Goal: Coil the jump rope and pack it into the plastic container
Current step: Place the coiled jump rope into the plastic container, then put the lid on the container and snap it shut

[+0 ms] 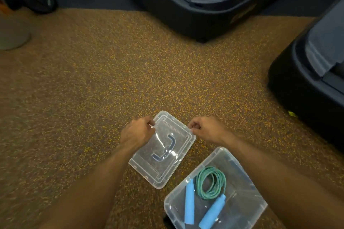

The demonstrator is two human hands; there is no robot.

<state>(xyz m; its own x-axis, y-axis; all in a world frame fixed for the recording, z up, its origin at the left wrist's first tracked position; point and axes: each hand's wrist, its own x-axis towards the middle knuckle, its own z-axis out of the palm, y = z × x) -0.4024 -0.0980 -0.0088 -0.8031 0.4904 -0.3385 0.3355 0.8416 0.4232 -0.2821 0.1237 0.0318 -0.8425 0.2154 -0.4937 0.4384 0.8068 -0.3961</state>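
Both hands, left [136,132] and right [203,128], pinched the clear rectangular plastic lid [163,149] beside the clear plastic container [247,208] holding the coiled green, blue-handled jump rope [211,182].

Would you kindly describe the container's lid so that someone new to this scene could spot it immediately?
Start at the speckled brown floor in front of the dark exercise machines. Just left of the open plastic container holding the coiled jump rope, both hands grip a flat clear lid by its far edge. Unlike the deep container, it is a shallow panel with a blue handle at its centre.
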